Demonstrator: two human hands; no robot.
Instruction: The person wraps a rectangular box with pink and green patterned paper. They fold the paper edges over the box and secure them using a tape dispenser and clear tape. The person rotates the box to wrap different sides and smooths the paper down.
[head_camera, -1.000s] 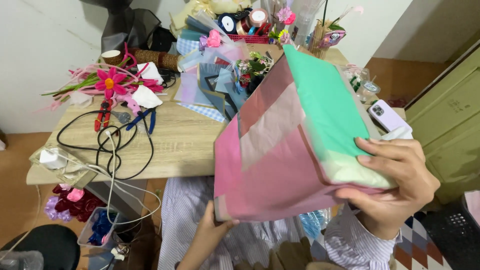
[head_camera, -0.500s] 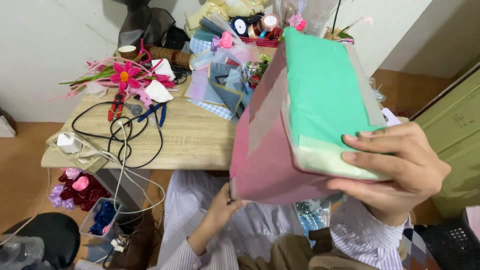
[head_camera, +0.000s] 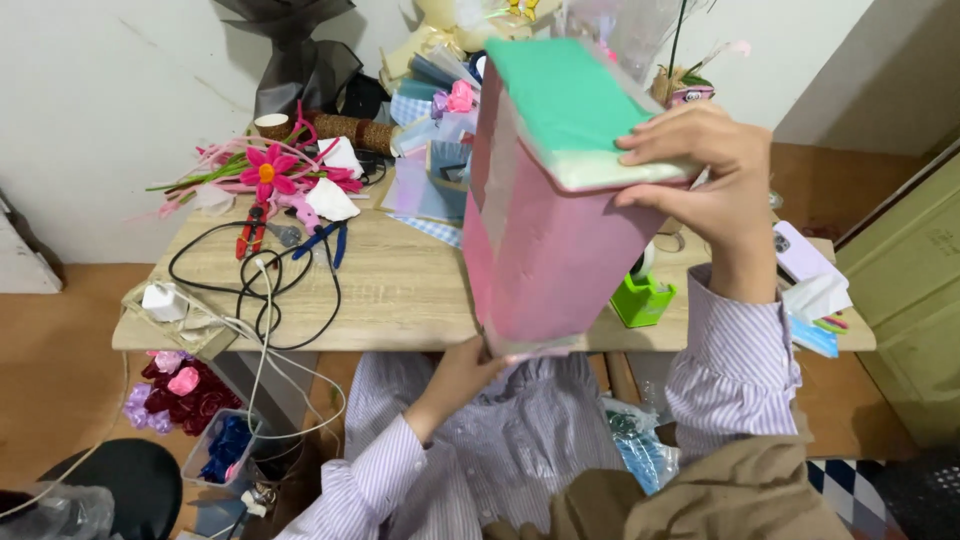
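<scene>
We hold a thick stack of coloured paper sheets (head_camera: 560, 200) upright above the near edge of the wooden table (head_camera: 400, 290), its pink face toward us and a green sheet on top. Our right hand (head_camera: 700, 170) is closed over the upper end, fingers curled across the green and pale edge, thumb pressed on the pink side. Our left hand (head_camera: 465, 370) grips the bottom corner from below, fingers wrapped under it (their tips are hidden behind the stack).

The stack blocks much of the table's middle and back. To its left we see a pink artificial flower (head_camera: 265, 172) among stems, red-handled pliers (head_camera: 250, 228), blue-handled pliers (head_camera: 330, 240) and a loop of black cable (head_camera: 250, 285) running to a white charger (head_camera: 162, 300). Just right of the stack, partly hidden behind it, stands a green tape dispenser (head_camera: 640, 298). Farther right lies a phone in a lilac case (head_camera: 800, 255) beside white tissue (head_camera: 818, 295).
</scene>
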